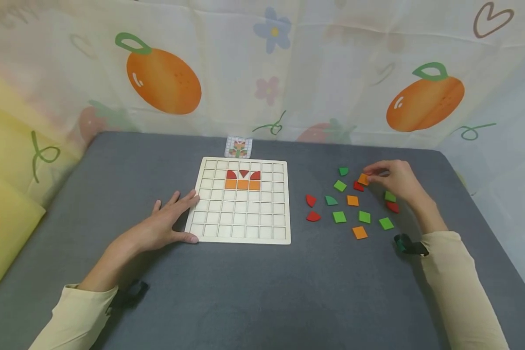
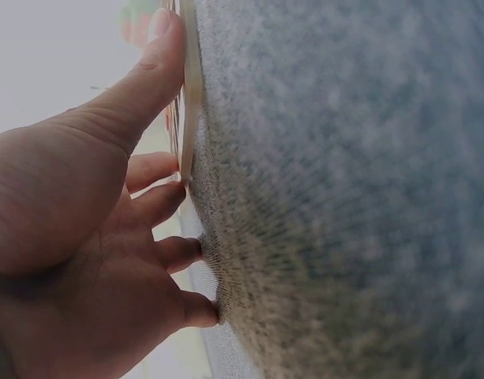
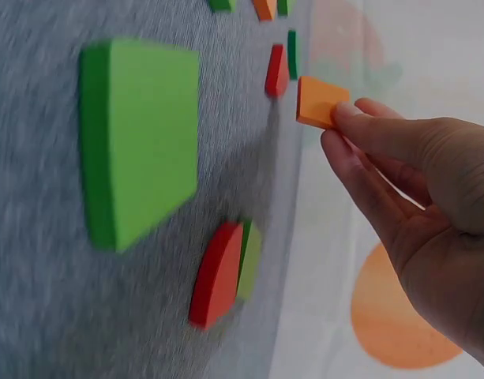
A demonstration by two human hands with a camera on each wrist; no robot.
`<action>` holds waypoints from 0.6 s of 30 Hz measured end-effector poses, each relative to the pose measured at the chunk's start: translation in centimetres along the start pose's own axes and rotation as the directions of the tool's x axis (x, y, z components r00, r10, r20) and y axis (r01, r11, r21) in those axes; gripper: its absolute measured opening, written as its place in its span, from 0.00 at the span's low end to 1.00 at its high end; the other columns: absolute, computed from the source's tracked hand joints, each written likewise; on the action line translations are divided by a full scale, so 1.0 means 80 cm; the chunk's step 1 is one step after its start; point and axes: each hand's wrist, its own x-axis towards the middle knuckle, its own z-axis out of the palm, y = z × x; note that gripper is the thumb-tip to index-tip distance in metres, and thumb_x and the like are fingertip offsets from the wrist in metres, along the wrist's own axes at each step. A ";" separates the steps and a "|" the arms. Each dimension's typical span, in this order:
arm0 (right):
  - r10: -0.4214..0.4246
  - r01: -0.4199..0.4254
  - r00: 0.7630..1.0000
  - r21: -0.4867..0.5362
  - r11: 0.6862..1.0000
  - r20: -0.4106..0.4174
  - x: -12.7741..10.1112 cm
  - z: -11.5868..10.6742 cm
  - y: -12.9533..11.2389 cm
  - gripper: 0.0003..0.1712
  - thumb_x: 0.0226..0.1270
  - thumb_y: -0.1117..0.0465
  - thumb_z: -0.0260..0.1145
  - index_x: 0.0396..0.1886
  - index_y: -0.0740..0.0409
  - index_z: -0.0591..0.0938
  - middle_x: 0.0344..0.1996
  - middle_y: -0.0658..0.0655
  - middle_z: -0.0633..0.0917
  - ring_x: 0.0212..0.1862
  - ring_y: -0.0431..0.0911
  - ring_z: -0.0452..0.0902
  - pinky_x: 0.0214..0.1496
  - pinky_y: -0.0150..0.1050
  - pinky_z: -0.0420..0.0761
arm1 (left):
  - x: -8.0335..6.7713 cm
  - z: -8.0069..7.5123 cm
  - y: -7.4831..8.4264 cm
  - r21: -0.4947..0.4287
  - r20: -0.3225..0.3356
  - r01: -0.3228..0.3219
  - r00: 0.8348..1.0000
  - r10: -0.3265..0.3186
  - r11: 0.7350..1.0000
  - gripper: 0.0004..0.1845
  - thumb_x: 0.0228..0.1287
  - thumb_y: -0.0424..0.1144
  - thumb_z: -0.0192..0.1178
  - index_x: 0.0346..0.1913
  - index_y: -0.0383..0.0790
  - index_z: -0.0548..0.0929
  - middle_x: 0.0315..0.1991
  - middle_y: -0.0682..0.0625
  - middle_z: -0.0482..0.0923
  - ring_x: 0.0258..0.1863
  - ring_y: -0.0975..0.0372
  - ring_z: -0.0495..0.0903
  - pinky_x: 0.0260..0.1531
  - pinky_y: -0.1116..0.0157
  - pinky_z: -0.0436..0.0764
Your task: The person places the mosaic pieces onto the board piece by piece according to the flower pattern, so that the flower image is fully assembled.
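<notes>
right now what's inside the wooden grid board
The wooden grid board holds six pieces in its upper rows: a red row above three orange squares. The other cells look bare. The left hand rests on its left edge, covering that edge.

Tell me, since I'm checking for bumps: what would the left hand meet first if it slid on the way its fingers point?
Likely the wooden grid board: the left hand already touches its left edge.
</notes>
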 end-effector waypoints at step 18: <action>-0.043 0.040 0.997 0.048 0.998 0.066 0.030 0.026 -0.041 0.14 0.65 0.67 0.68 0.50 0.64 0.85 0.43 0.64 0.87 0.45 0.56 0.83 0.48 0.54 0.81 | -0.002 0.001 0.001 -0.002 -0.008 -0.018 1.000 0.018 1.000 0.54 0.53 0.53 0.72 0.77 0.37 0.54 0.78 0.39 0.43 0.75 0.36 0.34 0.64 0.32 0.32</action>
